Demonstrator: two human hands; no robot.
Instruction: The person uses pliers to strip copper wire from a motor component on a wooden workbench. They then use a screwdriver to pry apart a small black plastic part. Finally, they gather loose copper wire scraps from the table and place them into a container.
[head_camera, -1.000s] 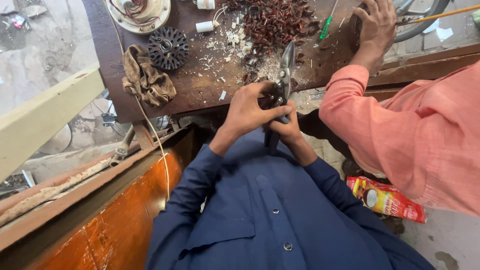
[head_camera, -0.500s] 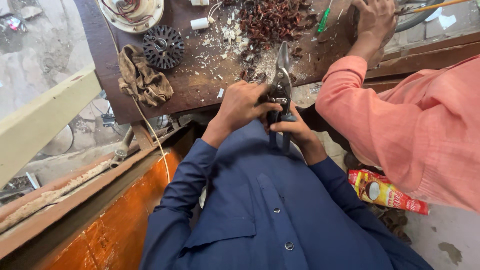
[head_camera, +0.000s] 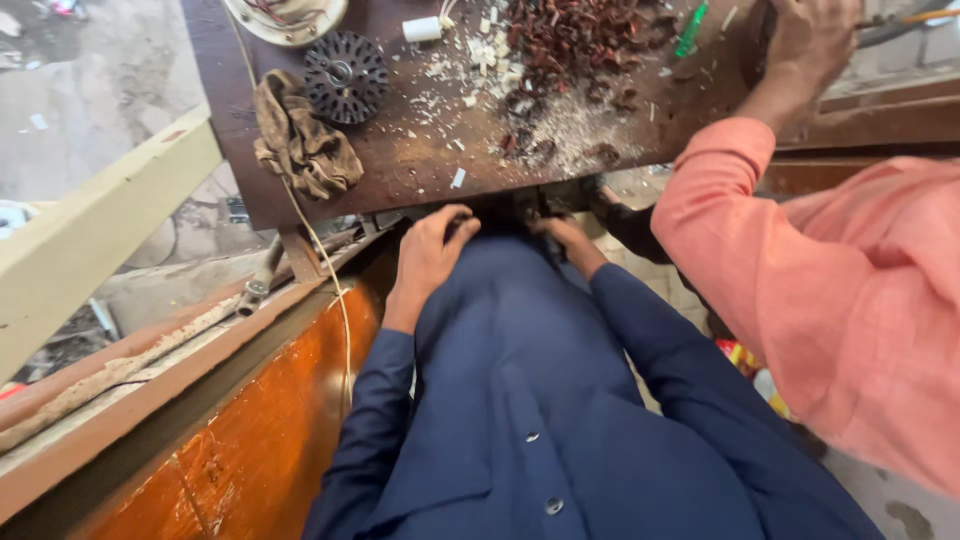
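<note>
Nearest, the left hand (head_camera: 430, 250) and right hand (head_camera: 565, 235) are seen at the worktop (head_camera: 400, 170) edge, fingers curled around a dark metal tool (head_camera: 535, 205) tucked just under it; how firmly it is gripped cannot be told. It is judged stiff and heavy, best taken by its handles. Farther off lie a rag (head_camera: 300, 145), a slotted rotor disc (head_camera: 345, 75) and reddish scrap (head_camera: 575, 40). A co-worker's hand (head_camera: 810, 40) rests beyond.

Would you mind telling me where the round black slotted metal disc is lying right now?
In the head view, the black slotted disc lies at the upper left of the wooden bench, just right of the crumpled brown rag.
</note>
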